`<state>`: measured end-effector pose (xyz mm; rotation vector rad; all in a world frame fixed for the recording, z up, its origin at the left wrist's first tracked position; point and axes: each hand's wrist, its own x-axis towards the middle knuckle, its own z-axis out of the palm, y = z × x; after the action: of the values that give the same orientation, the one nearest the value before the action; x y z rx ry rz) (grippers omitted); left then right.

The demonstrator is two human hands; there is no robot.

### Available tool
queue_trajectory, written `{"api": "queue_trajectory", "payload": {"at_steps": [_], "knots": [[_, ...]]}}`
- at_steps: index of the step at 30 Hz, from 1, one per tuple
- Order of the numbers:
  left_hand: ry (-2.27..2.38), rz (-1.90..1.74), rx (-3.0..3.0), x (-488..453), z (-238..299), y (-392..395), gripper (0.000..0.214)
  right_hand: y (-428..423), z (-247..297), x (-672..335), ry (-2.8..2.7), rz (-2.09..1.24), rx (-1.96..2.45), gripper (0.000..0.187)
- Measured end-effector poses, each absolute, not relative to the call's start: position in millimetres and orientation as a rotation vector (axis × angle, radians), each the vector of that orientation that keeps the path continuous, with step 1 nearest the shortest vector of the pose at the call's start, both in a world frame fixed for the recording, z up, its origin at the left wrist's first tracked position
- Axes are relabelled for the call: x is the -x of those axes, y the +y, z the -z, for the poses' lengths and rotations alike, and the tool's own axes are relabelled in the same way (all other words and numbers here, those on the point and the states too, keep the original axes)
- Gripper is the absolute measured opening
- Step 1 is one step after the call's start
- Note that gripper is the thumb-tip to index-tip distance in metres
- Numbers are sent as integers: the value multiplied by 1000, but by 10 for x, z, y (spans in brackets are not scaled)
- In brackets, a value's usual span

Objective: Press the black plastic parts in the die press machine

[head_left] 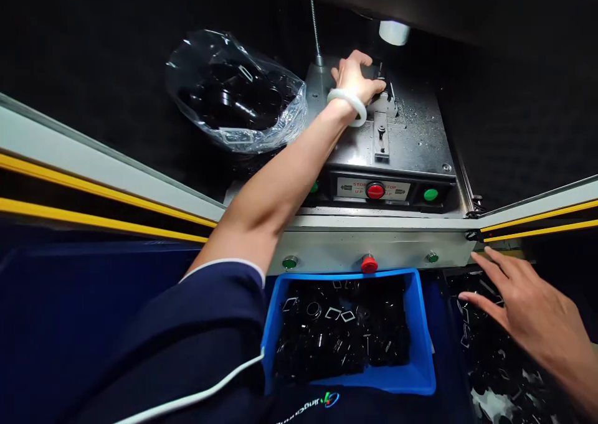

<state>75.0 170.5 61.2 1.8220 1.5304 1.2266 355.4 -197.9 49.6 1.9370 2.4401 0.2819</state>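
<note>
My left hand (355, 78) reaches to the metal fixture (384, 105) on the machine's steel bed, a pale bangle (348, 103) round its wrist. Its fingers are apart, with the thumb tip close beside a dark piece (385, 90) in the fixture; whether they touch is hard to see. My right hand (527, 299) hovers open, fingers spread and nothing in them, above a heap of shiny black parts (490, 349) at the right. Below the machine front sits a blue bin (423, 337) holding many glossy black parts, some showing bright square outlines.
A clear plastic bag (280, 125) of black parts lies left of the steel bed (420, 144). The control panel bears a red button (375, 190) and a green button (430, 194). Another red button (369, 263) is on the front ledge. A white cylinder (393, 32) hangs above the bed.
</note>
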Motion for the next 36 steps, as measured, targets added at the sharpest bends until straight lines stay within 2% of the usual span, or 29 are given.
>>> {"api": "queue_trajectory", "payload": {"at_steps": [2,6,10,15,18,23,27,30,32,36], "knots": [[1624,-1204,-1850,-615,-517,1301,41,-2092,-353,-3529,2464,-190,-1946,61],[1371,-1414,-2019,-101,-80,42,9,-1896,67,-3411,2461,103,-2053,39],[1391,-1158,-2070,498,393,-1006,14,-1662,474,-3469,2390,292,-2176,17],[1495,-521,-2234,1015,742,-1219,33,-1576,614,-3556,2379,439,-2257,6],[1537,-346,-2308,1098,788,-1141,36,-1544,635,-3517,2360,384,-2301,2],[1663,-325,-2354,967,754,-1220,37,-1553,664,-3427,2311,171,-2346,6],[1685,-401,-2309,782,739,-1361,33,-1757,641,-3185,2377,69,-2222,20],[1458,-307,-2261,632,770,-1428,21,-1941,741,-2822,2440,329,-1934,28],[1304,-116,-2229,559,813,-1452,20,-2000,886,-2560,2346,522,-1720,29],[1182,237,-2209,514,917,-1508,10,-1933,1178,-2214,2150,621,-1576,39]]}}
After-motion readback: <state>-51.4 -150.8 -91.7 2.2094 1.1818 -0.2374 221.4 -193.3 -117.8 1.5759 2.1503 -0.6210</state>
